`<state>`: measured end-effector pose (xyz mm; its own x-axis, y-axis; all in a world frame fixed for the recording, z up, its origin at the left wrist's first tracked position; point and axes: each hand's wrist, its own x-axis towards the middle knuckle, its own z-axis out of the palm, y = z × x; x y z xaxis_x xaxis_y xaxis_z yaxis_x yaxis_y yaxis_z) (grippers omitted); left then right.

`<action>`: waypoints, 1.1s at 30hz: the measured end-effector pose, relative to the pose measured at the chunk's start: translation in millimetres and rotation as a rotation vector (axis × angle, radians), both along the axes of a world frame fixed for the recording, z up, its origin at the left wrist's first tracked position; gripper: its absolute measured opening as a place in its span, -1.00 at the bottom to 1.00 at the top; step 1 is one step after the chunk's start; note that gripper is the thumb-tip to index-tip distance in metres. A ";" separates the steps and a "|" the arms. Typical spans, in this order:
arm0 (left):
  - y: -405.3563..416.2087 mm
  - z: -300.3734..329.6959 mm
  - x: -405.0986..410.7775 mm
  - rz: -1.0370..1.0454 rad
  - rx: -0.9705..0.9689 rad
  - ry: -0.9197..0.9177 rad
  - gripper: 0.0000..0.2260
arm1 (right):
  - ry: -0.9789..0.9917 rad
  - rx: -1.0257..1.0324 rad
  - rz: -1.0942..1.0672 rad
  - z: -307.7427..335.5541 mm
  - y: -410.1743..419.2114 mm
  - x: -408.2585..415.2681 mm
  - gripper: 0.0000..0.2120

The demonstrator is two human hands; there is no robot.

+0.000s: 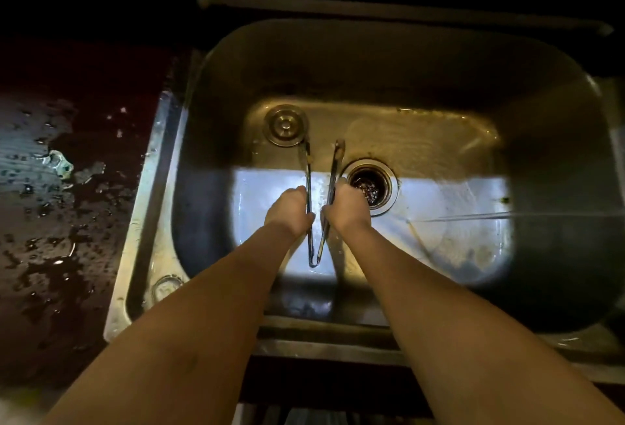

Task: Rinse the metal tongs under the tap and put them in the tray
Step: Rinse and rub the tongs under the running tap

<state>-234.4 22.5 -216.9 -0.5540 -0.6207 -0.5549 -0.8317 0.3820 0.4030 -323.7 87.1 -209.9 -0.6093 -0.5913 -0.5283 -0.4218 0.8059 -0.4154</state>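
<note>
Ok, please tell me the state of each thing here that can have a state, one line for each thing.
metal tongs: spread open in a V, held over the sink, one arm in each hand
left hand: closed on the left arm of the tongs
right hand: closed on the right arm
drain: open, unplugged
sink stopper: out of the drain, lying on the sink floor
sink: wet
counter: wet

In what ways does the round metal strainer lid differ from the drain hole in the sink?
The strainer lid is a closed, shiny disc with a centre knob; the drain hole is open and dark inside. The lid lies farther back and left, the hole beside the right hand. Both are round, on the sink floor.
</note>
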 end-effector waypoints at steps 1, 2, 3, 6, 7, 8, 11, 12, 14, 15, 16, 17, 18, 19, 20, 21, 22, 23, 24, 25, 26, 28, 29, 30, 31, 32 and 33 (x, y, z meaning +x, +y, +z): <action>0.7 -0.3 -1.3 0.053 0.028 0.021 -0.77 | -0.016 -0.017 -0.038 -1.8 -0.3 1.2 -0.70; 1.3 -0.3 -2.4 0.101 0.051 0.033 -0.78 | -0.033 -0.030 -0.069 -3.0 -0.1 2.1 -0.70; 2.0 0.1 -3.2 0.141 0.070 0.041 -0.79 | -0.051 -0.038 -0.093 -4.1 0.1 2.3 -0.70; 1.5 6.6 -5.2 0.265 0.137 0.077 -0.82 | -0.101 -0.075 -0.157 -2.2 2.3 -0.7 -0.74; 0.5 10.9 -5.9 0.317 0.175 0.103 -0.83 | -0.124 -0.099 -0.188 1.5 3.1 -2.2 -0.77; -0.6 16.2 -6.0 0.386 0.242 0.153 -0.85 | -0.157 -0.132 -0.225 6.3 3.9 -3.8 -0.78; 0.3 43.5 -3.2 0.622 0.508 0.374 -0.84 | -0.321 -0.256 -0.412 29.5 10.9 -9.2 -0.77; 2.5 54.7 -0.8 0.638 0.547 0.411 -0.82 | -0.373 -0.300 -0.469 39.9 16.4 -11.5 -0.77; 11.5 77.9 4.5 0.654 0.653 0.461 -0.76 | -0.466 -0.387 -0.533 62.1 30.7 -14.2 -0.73; 18.5 90.1 6.8 0.666 0.727 0.497 -0.76 | -0.506 -0.420 -0.547 73.2 39.2 -14.5 -0.72; 26.7 101.8 9.4 0.679 0.799 0.542 -0.77 | -0.540 -0.442 -0.557 84.0 48.4 -13.6 -0.72; 35.2 112.9 11.5 0.686 0.853 0.583 -0.78 | -0.564 -0.456 -0.566 94.8 57.1 -12.0 -0.72; 44.2 124.0 13.3 0.686 0.885 0.610 -0.79 | -0.569 -0.459 -0.573 105.9 66.0 -10.0 -0.75; 53.3 134.6 14.4 0.673 0.899 0.621 -0.80 | -0.544 -0.452 -0.577 116.4 74.4 -8.7 -0.80; 61.6 144.3 14.5 0.649 0.903 0.624 -0.82 | -0.487 -0.437 -0.576 126.7 81.7 -8.5 -0.85; 69.4 154.2 14.2 0.614 0.904 0.619 -0.84 | -0.419 -0.420 -0.577 137.2 88.2 -9.6 -0.86; 76.7 163.8 13.2 0.573 0.911 0.607 -0.87 | -0.357 -0.413 -0.580 147.9 94.5 -11.7 -0.83; 83.2 172.1 11.6 0.531 0.927 0.596 -0.89 | -0.305 -0.421 -0.582 158.7 99.4 -13.9 -0.80; 89.3 179.4 10.0 0.500 0.951 0.591 -0.91 | -0.263 -0.431 -0.577 168.4 104.2 -16.1 -0.78; 94.8 186.2 7.7 0.484 0.976 0.593 -0.92 | -0.234 -0.439 -0.568 176.8 108.6 -18.5 -0.78; 99.3 193.1 5.0 0.482 0.998 0.604 -0.92 | -0.219 -0.447 -0.557 183.7 112.5 -20.7 -0.79; 103.9 202.9 -0.8 0.478 1.004 0.629 -0.86 | -0.194 -0.465 -0.508 192.8 121.3 -23.8 -0.90; 104.6 207.2 -3.6 0.464 0.994 0.634 -0.86 | -0.181 -0.476 -0.476 195.8 126.4 -24.1 -0.96; 104.7 211.8 -5.8 0.447 0.980 0.633 -0.87 | -0.165 -0.484 -0.456 196.9 132.2 -24.5 -0.95; 104.4 215.3 -7.5 0.434 0.963 0.626 -0.89 | -0.148 -0.493 -0.454 196.7 138.6 -25.2 -0.89; 104.1 217.6 -8.6 0.422 0.949 0.618 -0.91 | -0.105 -0.498 -0.457 195.9 146.4 -26.6 -0.83; 103.6 219.1 -8.9 0.410 0.939 0.611 -0.92 | -0.022 -0.505 -0.441 194.1 154.4 -28.3 -0.78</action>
